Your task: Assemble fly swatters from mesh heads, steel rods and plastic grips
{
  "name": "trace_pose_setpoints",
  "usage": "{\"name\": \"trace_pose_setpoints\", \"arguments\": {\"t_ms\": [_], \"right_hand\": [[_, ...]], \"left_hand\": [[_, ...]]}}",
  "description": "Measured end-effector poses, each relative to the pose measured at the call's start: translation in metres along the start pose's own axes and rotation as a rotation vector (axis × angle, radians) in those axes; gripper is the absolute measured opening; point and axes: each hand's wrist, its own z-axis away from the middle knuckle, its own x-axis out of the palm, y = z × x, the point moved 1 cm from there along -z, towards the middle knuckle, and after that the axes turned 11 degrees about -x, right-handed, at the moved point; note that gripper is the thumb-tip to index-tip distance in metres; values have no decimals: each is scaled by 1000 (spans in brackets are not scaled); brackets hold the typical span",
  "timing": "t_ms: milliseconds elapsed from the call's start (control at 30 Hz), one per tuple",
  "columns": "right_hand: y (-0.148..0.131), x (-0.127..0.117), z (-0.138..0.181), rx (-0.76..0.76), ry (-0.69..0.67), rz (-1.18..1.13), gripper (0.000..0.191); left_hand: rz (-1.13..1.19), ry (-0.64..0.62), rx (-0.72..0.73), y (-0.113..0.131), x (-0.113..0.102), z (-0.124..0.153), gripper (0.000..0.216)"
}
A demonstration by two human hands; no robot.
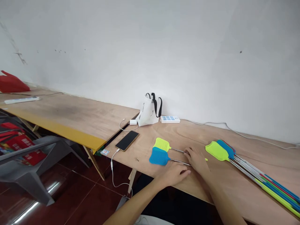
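Observation:
A yellow fly swatter [162, 144] and a blue fly swatter [159, 157] lie side by side on the wooden table, heads to the left, metal shafts to the right. My right hand [197, 158] is over the shafts, its bent fingers closed at the yellow one's shaft; a yellow tip shows just beyond the hand. The handles are mostly hidden under it. Near the table's front edge, below the blue shaft, rests my left hand [174, 174], thumb stretched out and nothing seen in it. To the right lies a bundle of several fly swatters [246, 167] with yellow, blue, red and green handles.
A phone [127, 140] on a white cable lies left of the swatters. Behind it stand a white charger [133, 122], a white bag [148, 113] and a power strip [170, 119] by the wall. A second table [70, 109] and a grey chair [35, 168] are at the left.

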Motion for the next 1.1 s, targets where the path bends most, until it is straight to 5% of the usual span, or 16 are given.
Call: {"name": "trace_pose_setpoints", "arguments": {"t_ms": [267,433,600,733,1100], "right_hand": [[17,-22,6,235,39,93,25],[12,-52,25,446,173,-180,32],[-18,-79,39,362,339,-472,41],[-36,-97,44,313,344,-523,45],[-66,-111,43,147,237,-632,34]], "left_hand": [[35,-39,-14,0,-2,-1,36],[259,-49,-116,-3,-2,-3,36],[791,-31,-282,-3,-10,-4,50],[1126,27,-311,5,-24,-6,55],[1243,297,-289,17,-42,0,37]]}}
